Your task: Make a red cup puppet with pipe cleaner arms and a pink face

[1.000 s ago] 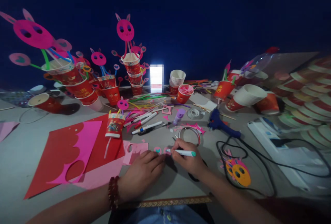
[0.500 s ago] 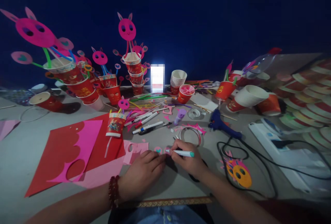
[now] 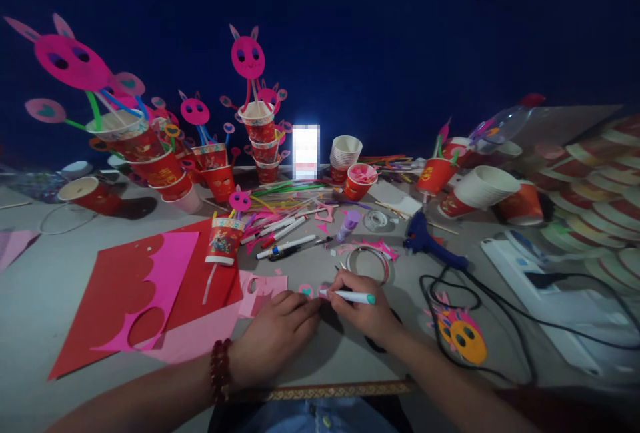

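"So, what's different now?"

"Very little: over the last second the right hand [image 3: 364, 306] keeps its pinch on the marker [image 3: 353, 296], tip still at the pink disc [image 3: 324, 291], so I'd judge the marking there is under way."

"And the left hand [image 3: 285, 326]?"

"Palm down, close to the right but seemingly apart. Its fingertips lie beside that disc; whether they press it, I can't tell. A second disc [image 3: 305, 291] with a green heart sits just beyond them."

"Which way does the marker point?"

"Tip leftward, long axis nearly sideways, green end over the right hand's back."

"Farther out?"

"A hoop [image 3: 386, 265] beyond the right hand, a glue gun [image 3: 430, 243] off to its right, a patterned cup [image 3: 225, 243] beyond the left."
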